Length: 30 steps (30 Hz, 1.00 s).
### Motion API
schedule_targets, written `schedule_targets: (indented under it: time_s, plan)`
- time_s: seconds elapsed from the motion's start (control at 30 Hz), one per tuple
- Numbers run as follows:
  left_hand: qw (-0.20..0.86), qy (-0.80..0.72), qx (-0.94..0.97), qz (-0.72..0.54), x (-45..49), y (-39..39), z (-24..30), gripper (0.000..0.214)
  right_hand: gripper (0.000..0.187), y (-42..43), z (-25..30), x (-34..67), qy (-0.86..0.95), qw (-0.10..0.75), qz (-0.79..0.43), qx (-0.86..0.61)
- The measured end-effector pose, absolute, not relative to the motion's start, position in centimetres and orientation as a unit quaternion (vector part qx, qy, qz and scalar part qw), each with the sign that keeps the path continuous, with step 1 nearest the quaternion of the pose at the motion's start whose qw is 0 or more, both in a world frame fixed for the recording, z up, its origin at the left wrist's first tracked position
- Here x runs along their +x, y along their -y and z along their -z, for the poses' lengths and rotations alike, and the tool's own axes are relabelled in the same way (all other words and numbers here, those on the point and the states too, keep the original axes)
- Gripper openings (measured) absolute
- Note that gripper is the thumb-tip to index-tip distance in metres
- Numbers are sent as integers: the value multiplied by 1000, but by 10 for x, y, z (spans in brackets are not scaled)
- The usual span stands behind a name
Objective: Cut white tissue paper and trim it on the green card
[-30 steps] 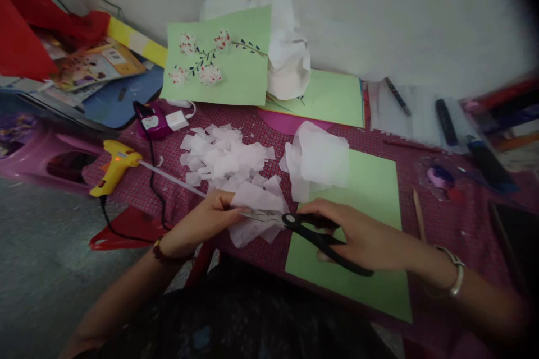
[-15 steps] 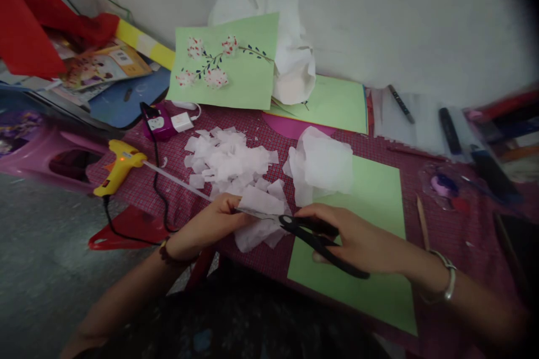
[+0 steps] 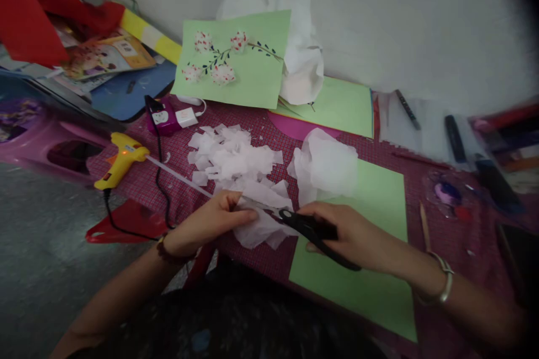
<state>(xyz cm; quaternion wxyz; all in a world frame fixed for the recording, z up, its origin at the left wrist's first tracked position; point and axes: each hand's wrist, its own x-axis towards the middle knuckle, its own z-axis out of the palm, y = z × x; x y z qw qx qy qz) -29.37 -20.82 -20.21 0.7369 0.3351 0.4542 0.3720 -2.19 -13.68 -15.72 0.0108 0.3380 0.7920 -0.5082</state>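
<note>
Between the two hands, close to the left thumb, thin white paper (image 3: pixel 263 233) meets the scissors (image 3: pixel 311 233). The left hand (image 3: pixel 214 216) pinches this paper between thumb and fingers, apparently to steady a limp material against the metal. The right hand (image 3: pixel 356 235) is wrapped around the black grips, probably so it can work them from the side opposite the pinch. Steel and pale paper blend together, so how far the scissors are closed cannot be told.

Just beyond the left hand lies a heap of small white pieces (image 3: pixel 236 154), perhaps gathered so the bits don't scatter. Beyond the right hand, a stack of white sheets (image 3: pixel 330 162) sits, likely for easy reach, overlapping a green sheet (image 3: pixel 353 297) that runs beneath that hand. To the left hand's outer side, a yellow glue gun (image 3: pixel 120 162) rests on its side.

Under it all, the worktop (image 3: pixel 261 261) wears a dark red checked cloth. Farthest from both hands, a green card with blossoms (image 3: pixel 252 81) seems propped near a pale wall (image 3: pixel 400 22). Past the left forearm shows grey floor (image 3: pixel 42 247).
</note>
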Motion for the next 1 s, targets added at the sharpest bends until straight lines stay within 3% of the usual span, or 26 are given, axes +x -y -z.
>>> schedule_targets:
  time_s: [0.2, 0.43, 0.77, 1.0]
  plan:
    - [741, -453, 234, -437, -289, 227, 203, 32, 34, 133, 165, -27, -743, -6, 565, 359]
    - [715, -415, 126, -549, -294, 231, 199, 42, 67, 124, 154, -20, -780, 18, 553, 293]
    - [631, -454, 105, -620, -305, 221, 198, 47, 64, 125, 134, 2, -753, 61, 612, 234]
    - [623, -482, 137, -600, -304, 226, 197, 47, 65, 126, 138, -6, -761, 59, 598, 245]
